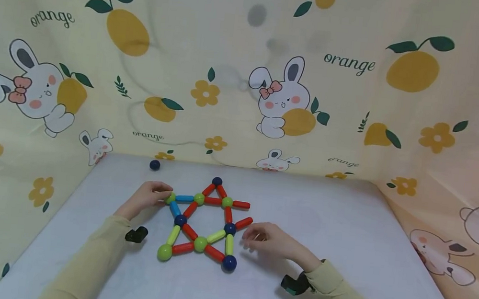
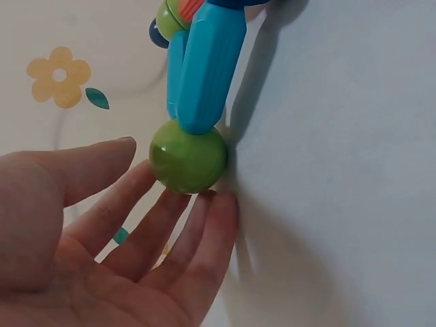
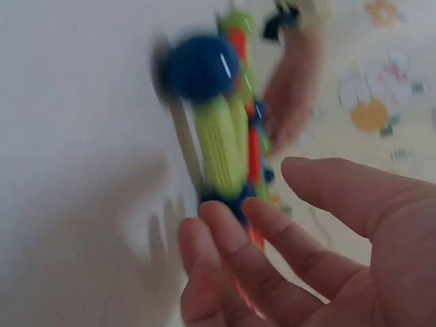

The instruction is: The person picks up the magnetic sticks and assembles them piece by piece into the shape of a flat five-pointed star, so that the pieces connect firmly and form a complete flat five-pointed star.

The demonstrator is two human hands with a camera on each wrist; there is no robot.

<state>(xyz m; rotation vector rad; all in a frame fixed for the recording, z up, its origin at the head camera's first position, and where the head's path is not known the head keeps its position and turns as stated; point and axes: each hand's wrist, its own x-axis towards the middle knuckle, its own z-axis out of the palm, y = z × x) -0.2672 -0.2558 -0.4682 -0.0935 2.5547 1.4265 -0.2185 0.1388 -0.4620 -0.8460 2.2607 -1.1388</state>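
A flat, star-like frame of coloured rods and balls lies on the table. My left hand [image 1: 148, 198] is at its left corner, where a green ball [image 2: 188, 157] joins two blue rods [image 2: 212, 68]. The fingertips rest against that ball while the thumb stands apart from it. Just right of the frame, my right hand [image 1: 271, 241] holds nothing, its fingers loosely bent. Nearest to it are a red rod [image 1: 244, 223] with a free outer end and the dark blue ball [image 1: 230, 228] it sticks out from. Above, another red rod [image 1: 242, 205] also ends free.
A loose dark blue ball [image 1: 154, 165] lies near the table's back left edge. The white table [image 1: 324, 210] meets a patterned curtain [image 1: 229, 71] with rabbits and oranges at the back and sides. A small black device sits at each wrist.
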